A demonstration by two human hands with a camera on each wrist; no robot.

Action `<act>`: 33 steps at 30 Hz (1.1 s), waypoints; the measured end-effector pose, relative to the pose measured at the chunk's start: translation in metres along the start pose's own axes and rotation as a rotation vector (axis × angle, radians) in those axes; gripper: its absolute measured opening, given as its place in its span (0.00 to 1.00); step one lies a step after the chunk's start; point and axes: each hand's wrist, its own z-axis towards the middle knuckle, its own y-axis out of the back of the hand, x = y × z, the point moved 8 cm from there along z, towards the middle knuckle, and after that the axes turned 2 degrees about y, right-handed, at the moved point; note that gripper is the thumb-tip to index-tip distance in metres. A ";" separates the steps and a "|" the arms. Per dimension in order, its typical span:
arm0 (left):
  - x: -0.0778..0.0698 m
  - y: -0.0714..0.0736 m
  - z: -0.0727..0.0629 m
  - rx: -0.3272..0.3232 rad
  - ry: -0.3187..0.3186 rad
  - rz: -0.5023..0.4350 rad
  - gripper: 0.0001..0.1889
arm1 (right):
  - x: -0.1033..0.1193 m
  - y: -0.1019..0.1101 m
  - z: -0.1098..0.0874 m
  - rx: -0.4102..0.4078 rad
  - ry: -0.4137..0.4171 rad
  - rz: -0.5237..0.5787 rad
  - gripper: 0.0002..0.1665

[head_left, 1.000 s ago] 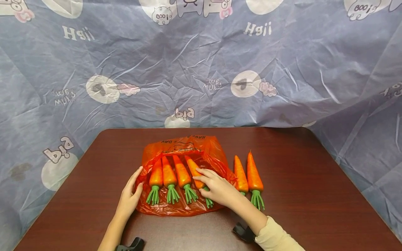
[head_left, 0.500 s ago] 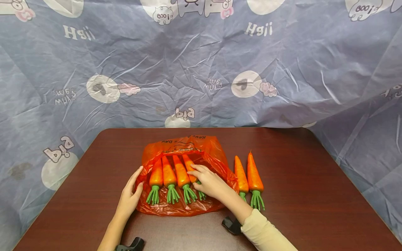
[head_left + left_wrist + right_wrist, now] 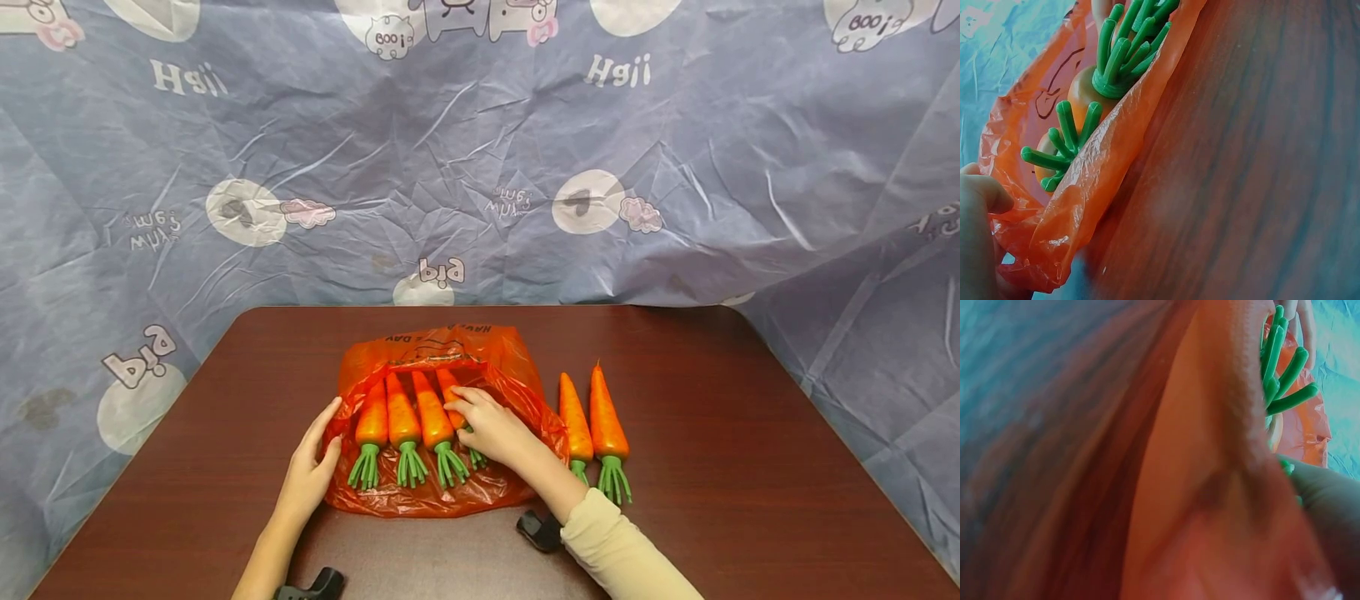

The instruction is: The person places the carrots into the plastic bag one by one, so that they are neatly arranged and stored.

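Note:
An orange-red plastic bag [image 3: 405, 502] lies on the table with its mouth spread toward me. Inside, three carrots [image 3: 432, 414] with green stem tops lie side by side, tips pointing away. My right hand [image 3: 491, 429] reaches into the bag and grips a fourth carrot [image 3: 447, 385] at the right of that row; the hand covers much of it. At the bag's left edge, my left hand [image 3: 309, 462] holds the rim between thumb and fingers. The left wrist view shows the thumb [image 3: 994, 194] at the crumpled film, near the green stems [image 3: 1063, 147].
To the right of the bag, two more carrots [image 3: 609, 425] lie on the dark brown table [image 3: 712, 467], the nearer one close against the bag's edge. A blue-grey printed cloth [image 3: 480, 150] hangs behind the table and down its sides.
My right hand has shifted left and slightly away from me, bringing the fourth carrot closer to the other three in the bag. My left hand stays at the rim.

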 end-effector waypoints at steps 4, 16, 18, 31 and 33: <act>0.000 -0.001 0.000 0.002 0.008 0.002 0.28 | 0.000 -0.002 0.000 0.035 -0.021 0.007 0.23; -0.002 -0.001 0.000 0.010 0.025 -0.008 0.28 | 0.000 -0.007 -0.004 0.125 -0.048 -0.026 0.30; -0.001 -0.001 -0.001 0.012 0.032 -0.006 0.28 | 0.002 -0.006 -0.004 0.119 -0.033 -0.041 0.30; -0.001 0.000 0.000 0.018 0.048 -0.001 0.28 | 0.010 0.003 -0.008 0.070 0.005 -0.109 0.28; -0.001 0.000 0.000 0.018 0.048 0.004 0.28 | 0.012 0.007 -0.009 0.053 0.015 -0.107 0.26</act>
